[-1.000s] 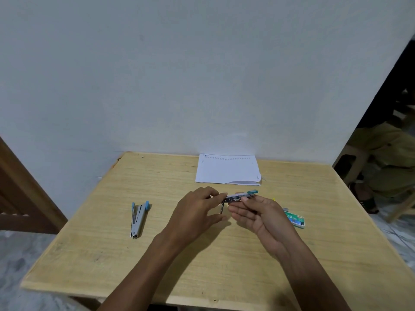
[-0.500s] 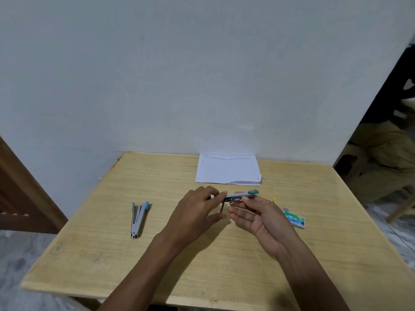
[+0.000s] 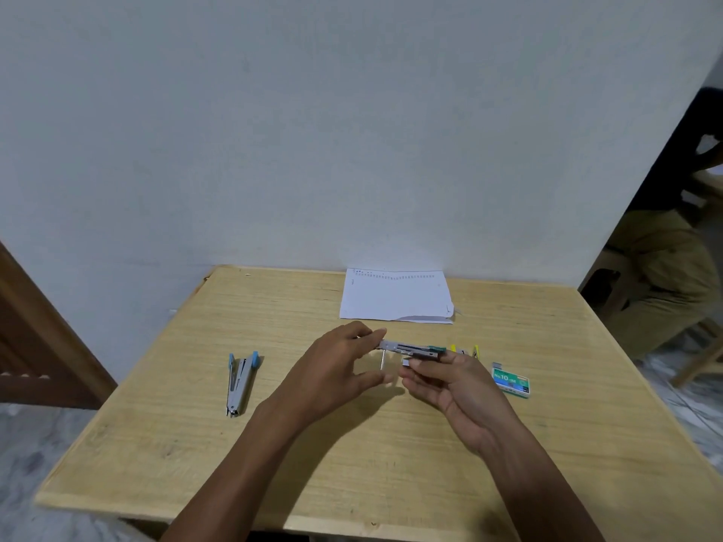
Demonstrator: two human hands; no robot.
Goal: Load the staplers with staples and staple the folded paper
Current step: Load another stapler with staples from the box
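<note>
A small metal stapler with a green end [image 3: 410, 349] is held above the middle of the wooden table [image 3: 352, 455]. My left hand [image 3: 336, 369] pinches its left end with fingertips. My right hand [image 3: 450, 381] grips its right part from below, and a thin metal rod hangs down from the stapler between the hands. A second stapler with blue ends [image 3: 239, 383] lies on the table to the left. A third one with yellow ends [image 3: 465, 350] peeks out behind my right hand. The green staple box [image 3: 510, 379] lies at the right. The folded white paper [image 3: 397, 295] rests by the wall.
The table stands against a plain wall. A dark wooden frame [image 3: 35, 346] is at the left. A seated person in olive clothes [image 3: 665, 283] is at the right, beyond the table's edge.
Both hands stay on the green-ended stapler with only slight shifts. The stapler's metal rod now shows more plainly between the hands, and the yellow-ended stapler has come into sight behind my right hand.
</note>
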